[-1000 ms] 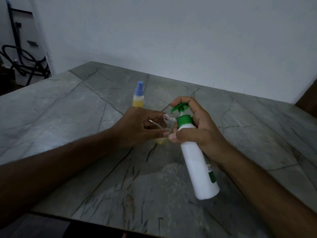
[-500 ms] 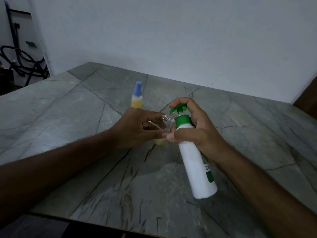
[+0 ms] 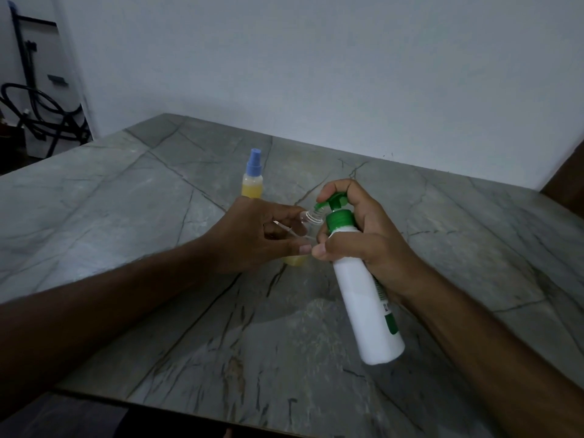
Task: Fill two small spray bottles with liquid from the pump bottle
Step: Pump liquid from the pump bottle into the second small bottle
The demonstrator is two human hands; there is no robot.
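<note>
Item 1: white plastic pump bottle with green pump head (image 3: 366,298), gripped in your right hand (image 3: 363,245), forefinger on the pump. It tilts much as 1 second ago; spout stays over the clear uncapped spray bottle (image 3: 311,218), gripped in your left hand (image 3: 252,235): filling continues. Item 2: capped yellow-filled spray bottle (image 3: 252,181), 11 o'clock. Green label unreadable.

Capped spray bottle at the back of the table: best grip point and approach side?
Take the capped spray bottle around its yellow-filled body, just below the blue cap. It stands upright and free, so a sideways grip from its left looks safest; the left hand, holding the open bottle, crowds the near side. The narrow cap would likely give a poorer hold.
</note>
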